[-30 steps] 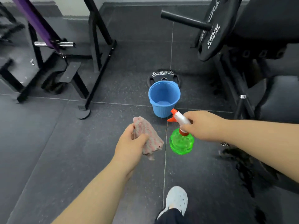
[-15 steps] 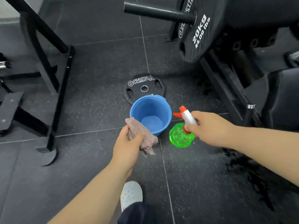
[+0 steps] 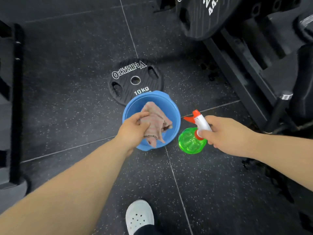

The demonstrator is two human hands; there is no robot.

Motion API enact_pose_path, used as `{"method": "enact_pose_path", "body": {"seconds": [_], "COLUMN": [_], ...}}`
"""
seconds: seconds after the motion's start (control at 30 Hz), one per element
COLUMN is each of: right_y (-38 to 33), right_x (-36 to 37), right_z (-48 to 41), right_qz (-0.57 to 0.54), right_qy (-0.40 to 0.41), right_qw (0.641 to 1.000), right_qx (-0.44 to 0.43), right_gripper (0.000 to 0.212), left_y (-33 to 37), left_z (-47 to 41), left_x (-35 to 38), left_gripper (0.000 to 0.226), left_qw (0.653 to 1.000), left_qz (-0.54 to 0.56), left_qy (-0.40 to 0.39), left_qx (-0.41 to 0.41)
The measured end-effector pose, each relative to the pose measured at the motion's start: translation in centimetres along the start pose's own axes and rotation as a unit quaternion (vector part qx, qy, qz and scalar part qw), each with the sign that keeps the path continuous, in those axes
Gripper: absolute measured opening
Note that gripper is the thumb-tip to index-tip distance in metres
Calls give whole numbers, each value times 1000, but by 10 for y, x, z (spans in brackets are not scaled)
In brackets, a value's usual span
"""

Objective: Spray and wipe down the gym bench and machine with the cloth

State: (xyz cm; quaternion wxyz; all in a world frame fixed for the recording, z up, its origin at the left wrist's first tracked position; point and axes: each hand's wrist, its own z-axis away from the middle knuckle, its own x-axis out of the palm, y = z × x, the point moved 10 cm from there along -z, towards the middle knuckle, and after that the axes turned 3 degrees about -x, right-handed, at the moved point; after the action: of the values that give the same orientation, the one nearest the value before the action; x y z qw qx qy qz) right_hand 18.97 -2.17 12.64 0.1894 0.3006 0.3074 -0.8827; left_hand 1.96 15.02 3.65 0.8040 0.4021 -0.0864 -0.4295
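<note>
My left hand (image 3: 133,128) grips a pinkish striped cloth (image 3: 155,122) and holds it over the open mouth of a blue bucket (image 3: 174,114) on the floor. My right hand (image 3: 227,134) holds a green spray bottle (image 3: 190,142) by its white neck, just right of the bucket; its orange nozzle points left. The black gym machine (image 3: 240,48) with a large weight plate rises at the upper right. A padded seat edge (image 3: 304,78) shows at the far right.
A 10 kg Olympia weight plate (image 3: 135,78) lies flat on the rubber floor right behind the bucket. A black rack frame (image 3: 16,99) runs along the left edge. My white shoe (image 3: 139,216) stands at the bottom centre. Dark wet patches (image 3: 271,177) mark the floor at the right.
I have stepped closer and leaned down. My left hand carried the cloth forward to above the bucket's opening. My right hand kept the spray bottle beside the bucket.
</note>
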Motion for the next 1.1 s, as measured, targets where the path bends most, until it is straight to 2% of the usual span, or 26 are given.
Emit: {"method": "enact_pose_path", "body": {"seconds": [0.1, 0.17, 0.27, 0.33, 0.43, 0.53, 0.67, 0.77, 0.97, 1.1], "right_y": [5, 11, 22, 32, 53, 79, 123, 149, 171, 167], "right_x": [7, 11, 16, 22, 40, 69, 116, 149, 190, 164], "right_z": [-11, -14, -18, -22, -35, -51, -82, -108, -143, -144], "right_qz": [6, 11, 26, 31, 35, 35, 34, 24, 43, 173], "right_qy": [-5, -11, -31, -46, -61, -74, -97, -113, -159, -198], "right_qw": [1000, 1000, 999, 998, 997, 996, 993, 990, 983, 963], "right_qx": [-2, -5, -9, -11, -21, -40, -63, -75, -81, -50], "right_gripper": [14, 15, 19, 22, 22, 20, 18, 17, 22, 30], "left_y": [-10, -13, -16, -17, -22, -47, -96, -123, -164, -151], "left_z": [-8, -5, 7, 16, 22, 13, -20, -37, -65, -64], "left_x": [4, 3, 22, 58, 117, 164, 195, 210, 217, 196], "left_gripper": [47, 51, 24, 33, 61, 64, 46, 43, 34, 28], "left_qw": [982, 970, 989, 995, 986, 986, 997, 995, 996, 995], "left_qz": [-185, -237, -138, -96, -118, -101, 17, 61, 52, 48], "left_qy": [7, 40, 47, -10, -93, -116, -79, -69, -26, 34], "left_qx": [-28, -40, -10, 24, 72, 68, -3, -29, -60, -85]}}
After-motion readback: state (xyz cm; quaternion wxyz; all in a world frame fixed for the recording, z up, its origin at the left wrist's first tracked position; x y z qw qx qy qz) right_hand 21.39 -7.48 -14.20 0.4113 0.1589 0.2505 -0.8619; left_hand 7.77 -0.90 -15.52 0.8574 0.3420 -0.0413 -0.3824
